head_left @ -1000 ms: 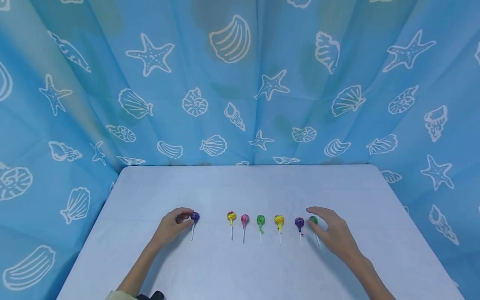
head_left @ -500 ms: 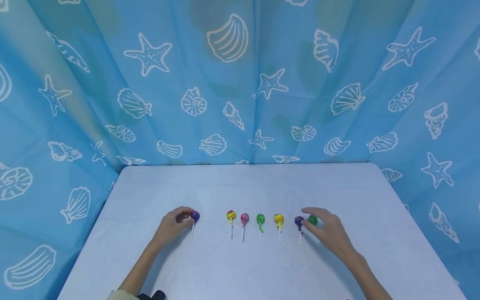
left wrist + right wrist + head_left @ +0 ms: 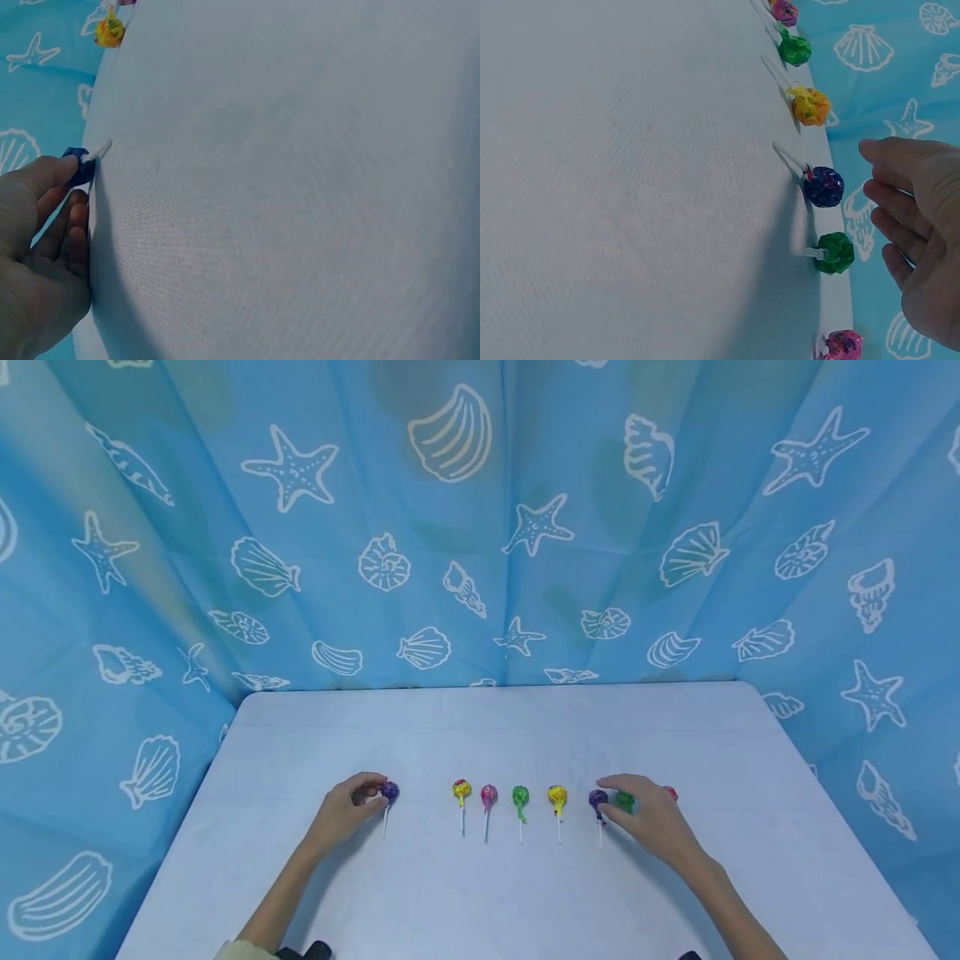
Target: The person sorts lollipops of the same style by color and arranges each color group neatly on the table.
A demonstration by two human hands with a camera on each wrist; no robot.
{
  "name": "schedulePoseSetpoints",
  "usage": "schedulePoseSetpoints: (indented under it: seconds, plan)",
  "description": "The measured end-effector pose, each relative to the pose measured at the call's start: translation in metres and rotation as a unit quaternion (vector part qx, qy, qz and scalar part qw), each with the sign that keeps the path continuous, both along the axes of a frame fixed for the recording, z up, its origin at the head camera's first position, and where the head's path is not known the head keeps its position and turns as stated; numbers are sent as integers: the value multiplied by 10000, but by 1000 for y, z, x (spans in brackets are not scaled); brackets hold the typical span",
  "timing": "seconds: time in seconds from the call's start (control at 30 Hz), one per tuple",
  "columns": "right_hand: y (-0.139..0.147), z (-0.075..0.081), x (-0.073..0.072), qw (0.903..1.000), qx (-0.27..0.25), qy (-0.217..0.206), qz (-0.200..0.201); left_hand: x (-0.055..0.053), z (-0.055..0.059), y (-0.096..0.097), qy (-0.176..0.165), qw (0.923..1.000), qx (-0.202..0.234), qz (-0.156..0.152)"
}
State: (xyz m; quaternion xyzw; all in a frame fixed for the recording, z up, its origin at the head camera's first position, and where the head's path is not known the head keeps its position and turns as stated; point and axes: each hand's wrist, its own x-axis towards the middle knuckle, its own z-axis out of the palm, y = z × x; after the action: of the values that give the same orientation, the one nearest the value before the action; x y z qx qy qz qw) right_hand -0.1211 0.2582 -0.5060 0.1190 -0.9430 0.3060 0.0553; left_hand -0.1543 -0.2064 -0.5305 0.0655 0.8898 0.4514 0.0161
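My left hand pinches a purple-wrapped lollipop between thumb and fingers, at the left of the table. In the left wrist view its white stick points away from the fingers. My right hand hovers by the right part of a lollipop row, its thumb and fingertips parted around another purple lollipop. In the right wrist view the fingers are gently bent and hold nothing. A green lollipop lies under that hand, partly hidden in the head view. Further right, a pink lollipop shows only partly.
Along the row to the left lie a yellow lollipop, a green lollipop, a pink lollipop and a red-and-yellow lollipop. The white table ends at a blue shell-print curtain.
My right hand has moved left, from the green lollipop to the purple one, uncovering part of a pink lollipop on the right. The left hand has stayed on its lollipop.
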Motion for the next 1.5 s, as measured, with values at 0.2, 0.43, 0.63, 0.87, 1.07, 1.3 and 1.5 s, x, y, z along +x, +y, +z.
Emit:
schedulePoseSetpoints:
  seconds: [0.2, 0.43, 0.63, 0.87, 1.07, 1.3, 1.5]
  plan:
    - [1, -3, -2, 10000, 7, 22, 31, 2, 1, 0, 1, 10000, 48, -64]
    - [1, -7, -5, 9999, 11, -79, 85, 1, -1, -3, 19, 9999, 44, -129]
    - [0, -9, -6, 9998, -56, -145, 79, 1, -1, -3, 5, 9999, 77, -154]
    - [-3, -8, -7, 9999, -35, -130, 63, 1, 0, -2, 19, 9999, 81, -126]
    - [-3, -10, -7, 9998, -64, -182, 1, 1, 0, -1, -26, 9999, 98, -113]
    - [-3, -14, -9, 9998, 1, -194, -32, 1, 1, -1, -35, 9998, 185, -117]
    - [-3, -16, -10, 9998, -5, -192, -32, 2, 1, -2, 8, 9997, 209, -116]
